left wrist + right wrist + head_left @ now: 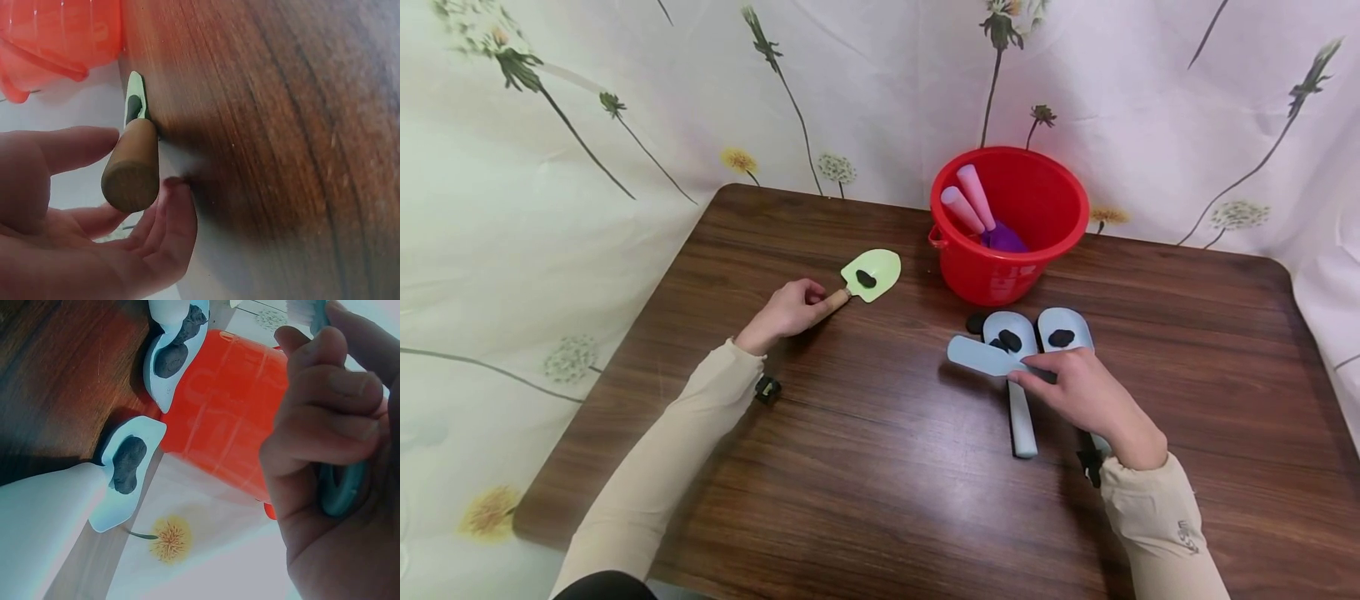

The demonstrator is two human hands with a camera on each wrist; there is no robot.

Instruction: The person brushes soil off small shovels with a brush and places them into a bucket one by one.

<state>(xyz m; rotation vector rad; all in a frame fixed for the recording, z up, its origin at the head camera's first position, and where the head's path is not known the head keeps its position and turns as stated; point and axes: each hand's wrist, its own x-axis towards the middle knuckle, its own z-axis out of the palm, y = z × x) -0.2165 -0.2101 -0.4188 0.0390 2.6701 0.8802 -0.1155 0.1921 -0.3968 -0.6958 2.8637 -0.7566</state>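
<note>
In the head view my left hand (790,310) is at the wooden handle of a pale green hand trowel (889,265), thumb and fingers around the handle (132,164). A dark pebble (866,278) lies on its blade. My right hand (1088,390) grips a light blue brush (983,357); its white bristles (301,314) appear at the top of the right wrist view. The brush hovers over a pale blue shovel (1022,421) with two dark pebbles (170,359). Beside it, partly hidden by my right hand, another blue shovel (1054,321) carries one dark pebble (129,464).
A red bucket (1000,282) stands at the back of the brown table (880,475), with pink handles (975,197) and a purple piece (1004,238) inside. Another dark pebble (976,322) lies by the shovel. A flowered cloth (865,92) hangs behind the table.
</note>
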